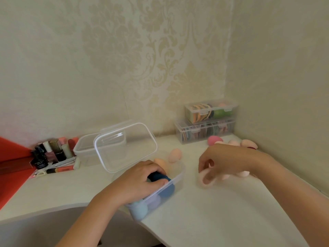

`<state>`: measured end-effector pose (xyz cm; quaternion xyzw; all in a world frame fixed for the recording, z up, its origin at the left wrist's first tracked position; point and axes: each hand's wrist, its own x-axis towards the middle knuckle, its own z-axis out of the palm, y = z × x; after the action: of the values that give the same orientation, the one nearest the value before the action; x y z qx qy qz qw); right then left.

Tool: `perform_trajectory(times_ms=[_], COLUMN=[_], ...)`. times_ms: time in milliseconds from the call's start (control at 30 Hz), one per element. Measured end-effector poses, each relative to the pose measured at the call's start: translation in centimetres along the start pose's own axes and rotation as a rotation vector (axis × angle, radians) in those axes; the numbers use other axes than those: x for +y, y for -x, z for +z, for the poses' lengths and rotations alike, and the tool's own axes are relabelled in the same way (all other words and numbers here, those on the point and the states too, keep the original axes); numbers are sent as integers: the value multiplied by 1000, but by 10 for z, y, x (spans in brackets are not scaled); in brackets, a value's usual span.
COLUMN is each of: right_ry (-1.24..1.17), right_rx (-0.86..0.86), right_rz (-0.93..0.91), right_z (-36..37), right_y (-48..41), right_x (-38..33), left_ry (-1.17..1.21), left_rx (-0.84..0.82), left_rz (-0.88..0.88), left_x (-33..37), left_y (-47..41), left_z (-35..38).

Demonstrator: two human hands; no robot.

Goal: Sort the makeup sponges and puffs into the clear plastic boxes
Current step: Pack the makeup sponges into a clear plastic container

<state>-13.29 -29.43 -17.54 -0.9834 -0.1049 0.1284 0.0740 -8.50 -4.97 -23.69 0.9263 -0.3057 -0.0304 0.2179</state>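
An open clear plastic box (175, 182) with a raised lid (124, 145) sits at the desk's front. It holds blue, lilac and peach sponges. My left hand (142, 179) reaches into it and grips a dark blue sponge (158, 176). To the right, my right hand (222, 161) pinches a pale pink sponge (206, 180) on the desk. More pink and peach sponges (243, 173) lie under and behind that hand. A peach sponge (175, 155) stands just behind the box.
Two closed clear boxes (206, 125) of puffs are stacked in the back right corner, with a dark pink sponge (214, 140) in front. Another open clear box (83, 148) sits at back left beside cosmetics bottles (51, 154). The white desk (213, 220) has a curved front edge.
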Motion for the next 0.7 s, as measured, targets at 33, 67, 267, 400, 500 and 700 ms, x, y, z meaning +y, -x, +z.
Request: perform_trajectory(times_ms=[33, 67, 267, 400, 500, 700], right_ry=[-80, -163, -344, -220, -123, -9], right_rx=[56, 120, 336, 237, 220, 165], right_rz=[-36, -67, -229, -276, -250, -176], right_z=[0, -1, -6, 6, 4, 15], right_y=[-4, -9, -36, -51, -53, -62], right_x=[1, 1, -34, -59, -65, -70], left_ry=[2, 4, 0, -7, 9, 18], left_rx=[-1, -1, 3, -3, 6, 7], left_rz=[-1, -3, -1, -17, -18, -13], left_x=[0, -1, -3, 1, 2, 2], left_y=[0, -1, -3, -1, -1, -2], left_z=[0, 1, 2, 1, 0, 1])
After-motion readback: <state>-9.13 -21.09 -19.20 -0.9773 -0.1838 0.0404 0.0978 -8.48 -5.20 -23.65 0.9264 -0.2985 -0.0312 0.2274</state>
